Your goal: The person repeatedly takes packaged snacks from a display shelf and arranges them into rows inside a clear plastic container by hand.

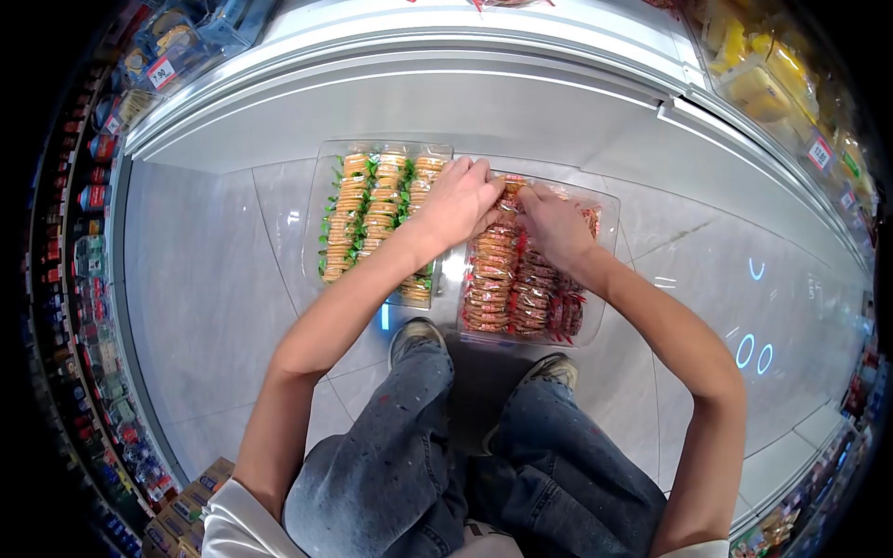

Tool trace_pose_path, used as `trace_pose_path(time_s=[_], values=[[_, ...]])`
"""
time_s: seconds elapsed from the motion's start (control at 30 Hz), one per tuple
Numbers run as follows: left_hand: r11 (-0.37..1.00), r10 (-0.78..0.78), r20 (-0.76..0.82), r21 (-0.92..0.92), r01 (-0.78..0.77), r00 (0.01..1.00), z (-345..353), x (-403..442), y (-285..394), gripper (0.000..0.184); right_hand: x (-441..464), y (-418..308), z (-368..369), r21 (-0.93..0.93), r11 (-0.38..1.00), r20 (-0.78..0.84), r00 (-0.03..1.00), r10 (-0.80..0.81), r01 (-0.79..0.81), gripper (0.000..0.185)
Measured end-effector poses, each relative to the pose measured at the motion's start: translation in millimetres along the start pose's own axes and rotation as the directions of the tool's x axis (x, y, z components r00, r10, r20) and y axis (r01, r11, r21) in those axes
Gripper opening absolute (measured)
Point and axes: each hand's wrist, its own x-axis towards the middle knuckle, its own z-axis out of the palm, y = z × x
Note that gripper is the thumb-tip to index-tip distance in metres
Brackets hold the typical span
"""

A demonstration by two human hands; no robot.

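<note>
Curls left hand (462, 200) and right hand (558, 226) over round film-wrapped snacks (489, 288), rowed far-to-near, by far edge of clear tray (606, 232) — cannot tell if pinching.

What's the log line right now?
left hand: at red packs | right hand: at red packs | green packs: in left tray, on floor

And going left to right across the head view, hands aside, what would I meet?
Blue-and-red packages, clear plastic tray of round tan snacks in green-ended wrappers, second clear plastic tray of round brown snacks in red-trimmed wrappers, yellow plastic-wrapped packages.
</note>
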Motion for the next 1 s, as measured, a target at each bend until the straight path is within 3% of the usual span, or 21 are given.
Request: trace_pose_path(time_s=[0.13,0.33,0.43,0.53,0.63,0.73,0.87,0.93,0.97,1.0], values=[[0.996,-0.011,-0.052,0.092,0.016,0.999,5.6,5.1,-2.8,0.032,12.8,12.5,14.6,-0.06,0.998,-0.041,0.999,0.003,-0.006,0.033],[0.996,-0.001,-0.095,0.089,0.01,0.996,6.1,6.4,-3.6,0.033,8.4,-2.1,-3.1,-0.417,0.908,0.043,0.999,-0.029,0.044,0.03],[0.998,0.011,-0.078,0.07,-0.006,0.997,3.0,6.9,-4.1,0.033,10.0,9.7,-6.8,-0.277,0.957,0.072,0.995,-0.073,0.09,0.039],[0.998,0.016,-0.079,0.059,-0.012,0.997,-3.4,9.1,-4.0,0.031,6.7,16.9,-4.1,-0.25,0.961,0.013,0.993,-0.115,0.114,0.034],[0.999,0.012,-0.097,0.052,-0.007,0.995,-3.8,10.5,-4.3,0.03,4.5,14.7,-0.5,-0.251,0.964,-0.029,0.995,-0.096,0.086,0.029],[0.999,0.012,-0.116,0.033,-0.008,0.993,-4.7,11.4,-5.2,0.027,10.7,10.6,-6.0,-0.362,0.93,0.029,0.998,-0.061,0.067,0.036],[0.995,-0.089,-0.046,-0.047,0.087,0.995,-39.8,18.7,4.3,0.019,17.9,-16.4,-50.5,-0.46,0.888,-0.159,0.983,-0.089,0.006,0.033],[0.956,-0.205,-0.166,-0.246,0.161,0.965,-74.0,26.8,18.7,0.015,25.2,-34.1,-85.8,-0.448,0.892,-0.332,0.937,-0.104,-0.06,0.025],[0.92,-0.269,-0.214,-0.346,0.185,0.939,-91.7,32.8,24.8,0.013,33.2,-39.1,-103.7,-0.394,0.919,-0.486,0.845,-0.225,0.018,0.021],[0.939,-0.231,-0.373,-0.328,0.105,0.899,-110.8,41.5,27.9,0.014,44.8,-42.1,-121.8,-0.351,0.93,-0.627,0.711,-0.318,0.107,0.017]])
